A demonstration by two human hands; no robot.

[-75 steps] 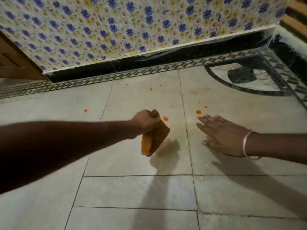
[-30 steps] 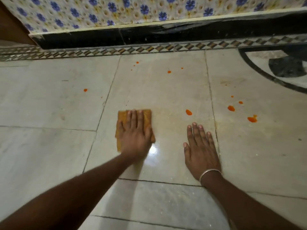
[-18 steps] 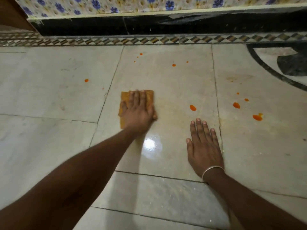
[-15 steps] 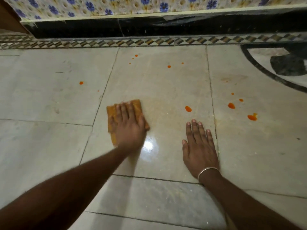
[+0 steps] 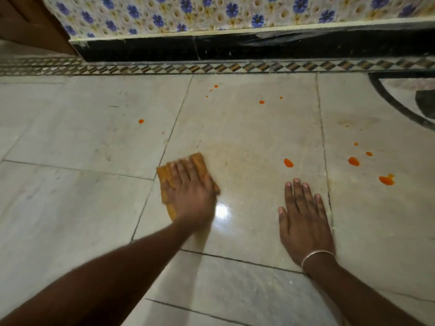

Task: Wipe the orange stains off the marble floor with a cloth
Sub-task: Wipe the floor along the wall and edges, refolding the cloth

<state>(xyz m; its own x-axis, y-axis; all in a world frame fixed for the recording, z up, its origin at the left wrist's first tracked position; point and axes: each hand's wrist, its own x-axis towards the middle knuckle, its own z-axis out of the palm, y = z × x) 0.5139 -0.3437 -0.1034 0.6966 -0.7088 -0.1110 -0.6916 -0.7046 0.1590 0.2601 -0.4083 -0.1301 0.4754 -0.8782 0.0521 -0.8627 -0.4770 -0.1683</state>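
My left hand (image 5: pixel 191 195) presses flat on a folded orange cloth (image 5: pixel 164 177) on the pale marble floor (image 5: pixel 70 208), covering most of it. My right hand (image 5: pixel 302 216) lies flat on the floor, fingers spread, holding nothing, a bangle at the wrist. An orange stain (image 5: pixel 288 162) sits just beyond its fingertips. More orange stains lie to the right (image 5: pixel 353 161) (image 5: pixel 386 179), farther back (image 5: pixel 261 102) and on the left slab (image 5: pixel 141 121). A faint yellowish smear (image 5: pixel 237 156) spreads to the right of the cloth.
A black skirting (image 5: pixel 235 48) under a blue-flowered tiled wall (image 5: pixel 211 12) bounds the far side, with a patterned border strip (image 5: pixel 211 68) in front. A dark curved inlay (image 5: pixel 400 100) is at the far right, a brown wooden panel (image 5: pixel 28 22) at the far left.
My left hand first held the cloth in the air, then laid it flat and slid it away and back toward me and leftward. My right hand stays planted.
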